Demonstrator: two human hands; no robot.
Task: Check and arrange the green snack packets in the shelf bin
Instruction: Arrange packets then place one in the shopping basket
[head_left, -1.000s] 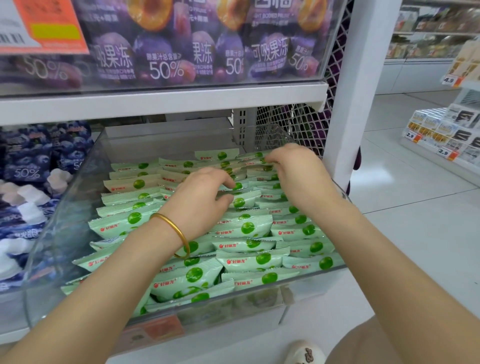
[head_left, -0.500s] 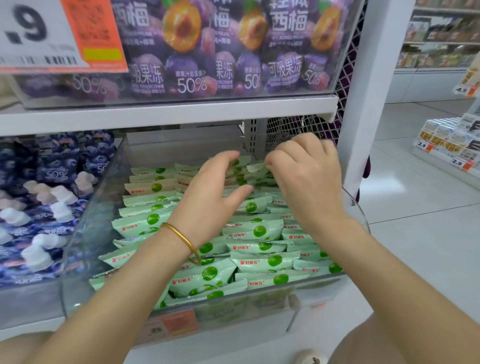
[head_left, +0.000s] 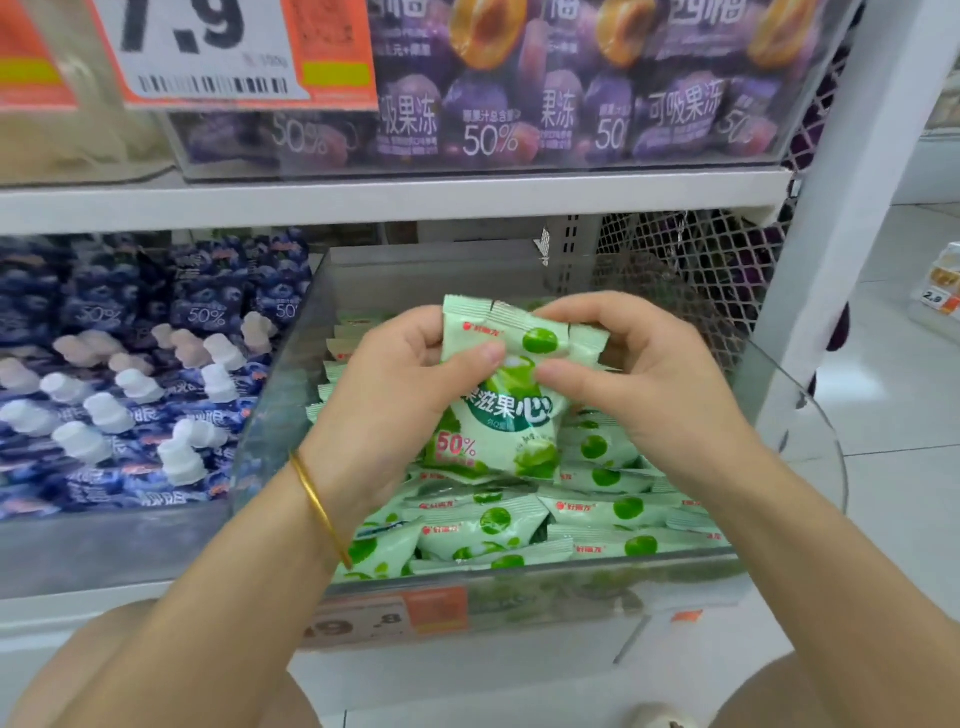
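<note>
Shop shelf (head_left: 395, 200): a clear bin (head_left: 280, 415) is kept under it; blue packs (head_left: 104, 364) are seen at 9 o'clock.
Held packet (head_left: 498, 415): held up above the bin's middle, front shown.
Left hand (head_left: 395, 395): curled round its left edge.
Right hand (head_left: 649, 384): its top right corner is pinched.
Packets in bin (head_left: 613, 512): laid in neat rows toward 6 o'clock.
Done: checking seems begun.
Left: this packet must be put back; more may need checking.
</note>
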